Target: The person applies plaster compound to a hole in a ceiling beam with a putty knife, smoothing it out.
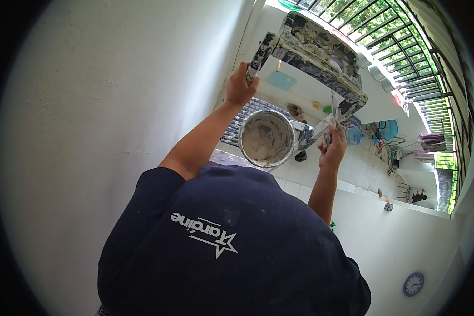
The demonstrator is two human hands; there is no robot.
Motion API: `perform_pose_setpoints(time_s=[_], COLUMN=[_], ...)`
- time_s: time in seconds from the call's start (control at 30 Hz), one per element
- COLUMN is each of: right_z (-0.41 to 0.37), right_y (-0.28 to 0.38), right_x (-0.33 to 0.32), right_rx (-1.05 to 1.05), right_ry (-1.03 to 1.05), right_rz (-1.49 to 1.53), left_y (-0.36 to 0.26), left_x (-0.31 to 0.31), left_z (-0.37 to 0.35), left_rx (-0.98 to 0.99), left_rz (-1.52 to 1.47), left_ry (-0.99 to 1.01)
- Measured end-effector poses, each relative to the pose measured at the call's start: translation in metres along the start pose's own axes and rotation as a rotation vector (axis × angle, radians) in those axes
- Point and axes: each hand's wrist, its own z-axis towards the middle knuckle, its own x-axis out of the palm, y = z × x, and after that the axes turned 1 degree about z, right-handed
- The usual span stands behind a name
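While the left hand (pixel 240 84) is clenched on the spattered ladder rail (pixel 262 51) at upper centre, the right hand (pixel 333 150) grips a putty knife (pixel 318 129), its blade slanting left toward the plaster bucket (pixel 267 138) just beside it.

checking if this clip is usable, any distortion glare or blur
Head view: strong fisheye bend, black vignette at the corners; daylight glares through the window grille; left hand on the plaster-caked ladder, right hand with its scraper, and the bucket look sharp.
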Motion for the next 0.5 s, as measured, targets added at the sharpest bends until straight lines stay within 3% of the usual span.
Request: perform_pose_setpoints(time_s=[0.27, 0.37, 0.5], right_z=[-0.037, -0.060, -0.079], right_y=[-0.039, -0.041, -0.039], right_x=[-0.018, -0.011, -0.005], right_rx=[0.258, 0.021, -0.626], right_ry=[0.090, 0.061, 0.124], right_rz=[-0.014, -0.161, -0.749], left_y=[-0.004, -0.006, -0.004], left_x=[-0.001, -0.001, 0.001], left_z=[0.000, 0.000, 0.000], left_rx=[-0.005, -0.021, -0.027], left_rz=[-0.008, -0.001, 0.004], left_ry=[-0.003, -0.003, -0.010])
